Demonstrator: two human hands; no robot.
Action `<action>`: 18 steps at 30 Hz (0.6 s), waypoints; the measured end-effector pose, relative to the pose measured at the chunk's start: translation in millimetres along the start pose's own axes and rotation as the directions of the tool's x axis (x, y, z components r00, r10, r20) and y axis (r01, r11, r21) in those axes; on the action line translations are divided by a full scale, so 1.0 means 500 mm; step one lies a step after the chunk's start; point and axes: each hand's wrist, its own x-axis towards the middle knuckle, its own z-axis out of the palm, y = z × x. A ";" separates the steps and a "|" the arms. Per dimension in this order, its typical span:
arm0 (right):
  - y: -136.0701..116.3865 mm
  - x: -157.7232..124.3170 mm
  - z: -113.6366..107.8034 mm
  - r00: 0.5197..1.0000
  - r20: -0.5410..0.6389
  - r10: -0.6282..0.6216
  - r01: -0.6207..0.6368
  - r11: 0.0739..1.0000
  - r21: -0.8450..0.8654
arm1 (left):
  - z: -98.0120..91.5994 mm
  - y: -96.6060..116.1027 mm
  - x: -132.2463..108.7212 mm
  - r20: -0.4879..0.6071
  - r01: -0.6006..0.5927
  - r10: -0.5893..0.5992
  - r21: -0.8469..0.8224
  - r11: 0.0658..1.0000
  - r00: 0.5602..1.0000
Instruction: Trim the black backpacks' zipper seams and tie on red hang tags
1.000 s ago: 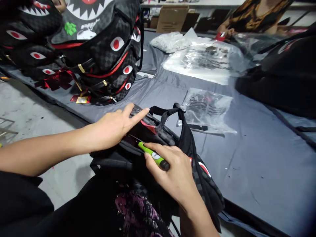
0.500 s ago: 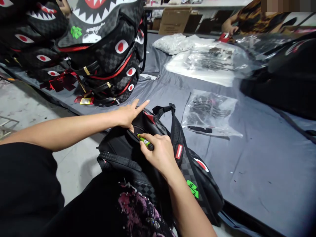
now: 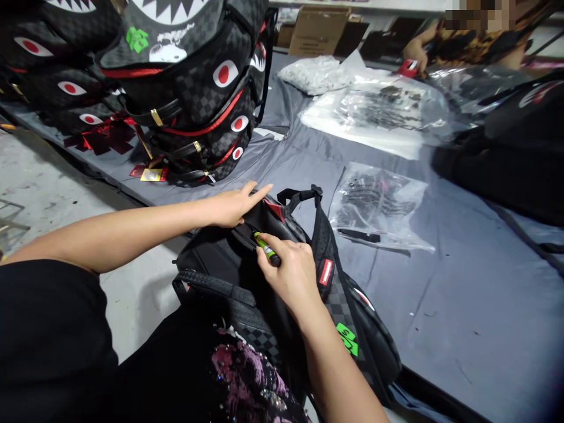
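The right hand point(image 3: 291, 270) has its thumb and fingers bent, pinching a slim green tool point(image 3: 267, 249) with a dark rear end; the tool points forward and to the left, with its tip at the opening of a black backpack point(image 3: 337, 302). The left hand point(image 3: 231, 207) rests at the far left part of this opening; two fingers extend, spread in a V toward the red trim point(image 3: 275, 209), and its grip on the rim cannot be determined. The backpack lies open and tilted at the near edge of the grey counter point(image 3: 445, 294), close to the wearer's body. Its strap point(image 3: 326, 232) bears a red label point(image 3: 325, 272). Just beyond the strap lies a clear plastic pouch point(image 3: 379, 202). Farther left, eye-printed backpacks point(image 3: 205, 94) are stacked; a dark bag point(image 3: 511, 158) occupies the right side.
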 end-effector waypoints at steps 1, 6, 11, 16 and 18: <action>0.000 0.000 -0.001 1.000 -0.002 0.004 -0.004 1.000 0.014 | -0.007 -0.005 0.001 0.032 -0.020 0.021 -0.040 0.999 0.999; -0.005 0.004 -0.004 1.000 0.004 0.024 -0.024 0.997 0.076 | -0.021 -0.040 0.010 0.119 -0.065 0.091 -0.208 0.976 0.989; -0.021 0.021 0.015 0.999 -0.021 -0.038 0.041 0.981 0.188 | -0.017 -0.058 0.020 0.147 -0.071 0.108 -0.235 0.969 0.983; -0.030 0.033 0.041 0.999 0.008 -0.045 0.040 0.951 0.307 | -0.036 -0.032 0.015 0.230 -0.001 0.029 -0.124 0.992 0.973; -0.030 0.032 0.044 0.999 0.005 -0.038 0.036 0.965 0.261 | -0.042 -0.020 0.014 0.202 0.041 -0.031 -0.046 0.998 0.979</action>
